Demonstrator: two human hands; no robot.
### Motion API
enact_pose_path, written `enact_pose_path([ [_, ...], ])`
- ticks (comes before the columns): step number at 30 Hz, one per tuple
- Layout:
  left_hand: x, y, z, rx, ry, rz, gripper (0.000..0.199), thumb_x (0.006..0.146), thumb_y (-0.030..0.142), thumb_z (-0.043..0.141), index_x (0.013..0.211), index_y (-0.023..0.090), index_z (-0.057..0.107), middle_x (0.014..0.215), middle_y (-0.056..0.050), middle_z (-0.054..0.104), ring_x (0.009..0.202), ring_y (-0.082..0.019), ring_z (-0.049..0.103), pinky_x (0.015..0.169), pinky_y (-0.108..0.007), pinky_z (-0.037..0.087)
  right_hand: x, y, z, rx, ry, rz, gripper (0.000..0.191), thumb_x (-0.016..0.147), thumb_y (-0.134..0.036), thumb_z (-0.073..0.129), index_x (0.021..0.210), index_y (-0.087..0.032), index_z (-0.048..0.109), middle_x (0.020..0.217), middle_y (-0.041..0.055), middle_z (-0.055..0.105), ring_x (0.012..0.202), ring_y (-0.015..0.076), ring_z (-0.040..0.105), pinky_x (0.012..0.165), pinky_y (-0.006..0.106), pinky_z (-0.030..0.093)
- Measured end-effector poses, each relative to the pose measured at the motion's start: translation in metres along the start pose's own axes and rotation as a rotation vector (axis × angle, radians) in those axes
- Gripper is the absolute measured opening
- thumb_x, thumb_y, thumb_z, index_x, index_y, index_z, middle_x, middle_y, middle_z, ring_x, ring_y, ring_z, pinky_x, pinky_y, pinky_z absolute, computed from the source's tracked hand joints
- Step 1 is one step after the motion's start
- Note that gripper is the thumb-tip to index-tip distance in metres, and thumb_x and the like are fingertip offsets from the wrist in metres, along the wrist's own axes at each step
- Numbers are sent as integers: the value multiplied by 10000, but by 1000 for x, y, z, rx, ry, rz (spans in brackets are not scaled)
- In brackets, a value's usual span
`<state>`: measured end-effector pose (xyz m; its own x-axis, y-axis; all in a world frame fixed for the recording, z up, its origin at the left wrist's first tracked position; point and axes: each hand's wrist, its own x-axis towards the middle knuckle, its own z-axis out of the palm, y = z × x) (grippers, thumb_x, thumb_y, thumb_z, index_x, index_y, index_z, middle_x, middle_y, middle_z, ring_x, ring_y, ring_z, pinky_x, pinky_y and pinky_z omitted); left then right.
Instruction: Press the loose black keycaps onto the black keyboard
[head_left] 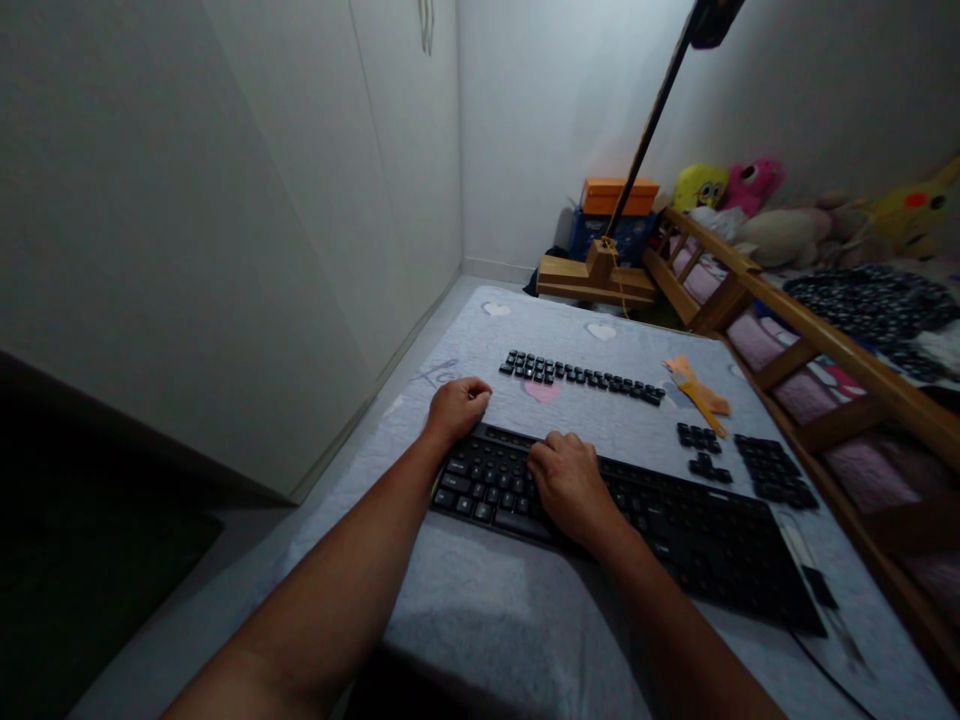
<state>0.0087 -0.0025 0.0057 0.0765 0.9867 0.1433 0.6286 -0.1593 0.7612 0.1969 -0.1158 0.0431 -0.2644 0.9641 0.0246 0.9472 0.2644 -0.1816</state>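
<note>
A black keyboard (712, 535) lies across the cloth-covered table, keycaps seated on its left part; its right part looks dark and lacks clear detail. My left hand (456, 410) is closed at the keyboard's upper left corner, thumb and fingers together; whatever they hold is hidden. Over the middle of the keys, my right hand (568, 480) bends its fingers down in a pinch, and the fingertips are out of sight. Behind the keyboard runs a strip of loose black keycaps (574, 375). More loose keycaps (774, 468) lie in groups at the right.
A yellow-handled brush (702, 402) rests on an orange cloth-like piece (716, 400). Right of the keyboard lies a slim tool with a dark band (819, 587), beside the cable (825, 675). A wooden bed rail (810, 320) borders the right; a white cabinet (300, 250) stands left.
</note>
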Motion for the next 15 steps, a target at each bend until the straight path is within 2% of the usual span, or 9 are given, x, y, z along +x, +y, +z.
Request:
enact_pose_path([
  [15, 1, -1, 1, 0, 5, -3, 233, 763, 279, 559, 865, 176, 742, 852, -41, 741, 804, -186, 668, 770, -282, 490, -2, -2, -2, -36, -12, -21, 219, 971, -253, 415, 917, -215, 623, 960, 49, 613, 921, 199, 494, 785, 327, 277],
])
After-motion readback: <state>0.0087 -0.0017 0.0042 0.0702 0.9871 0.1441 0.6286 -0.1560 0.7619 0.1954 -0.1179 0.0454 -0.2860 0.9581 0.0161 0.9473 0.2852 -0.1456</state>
